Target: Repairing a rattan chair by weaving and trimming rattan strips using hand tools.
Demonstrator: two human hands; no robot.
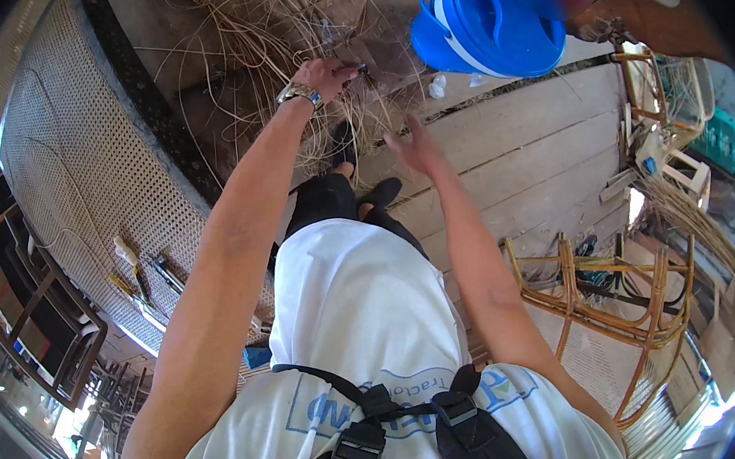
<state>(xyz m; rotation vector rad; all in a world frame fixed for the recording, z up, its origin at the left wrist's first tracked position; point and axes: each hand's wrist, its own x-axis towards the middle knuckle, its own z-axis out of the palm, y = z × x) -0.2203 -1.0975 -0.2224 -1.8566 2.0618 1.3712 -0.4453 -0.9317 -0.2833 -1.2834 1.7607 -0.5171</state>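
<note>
My left hand [328, 78], with a metal-banded watch [299, 95] at its wrist, reaches over a loose heap of thin cane strands [252, 41]. Its fingers are closed, and a small dark tip shows at them; the rest of what they hold I cannot make out. Lower and to the right, my right hand [417, 148] hovers over the floor boards with its fingers apart, slightly blurred, and nothing shows in it. Some strands hang down between the hands, near my dark shoes.
A large woven cane panel [86, 150] with a dark rim stands at the left, hand tools [137, 274] lying on it. A blue lidded bucket [489, 19] is at the far right of the hands. Rattan frames [604, 295] stand at right; chairs [30, 306] at far left.
</note>
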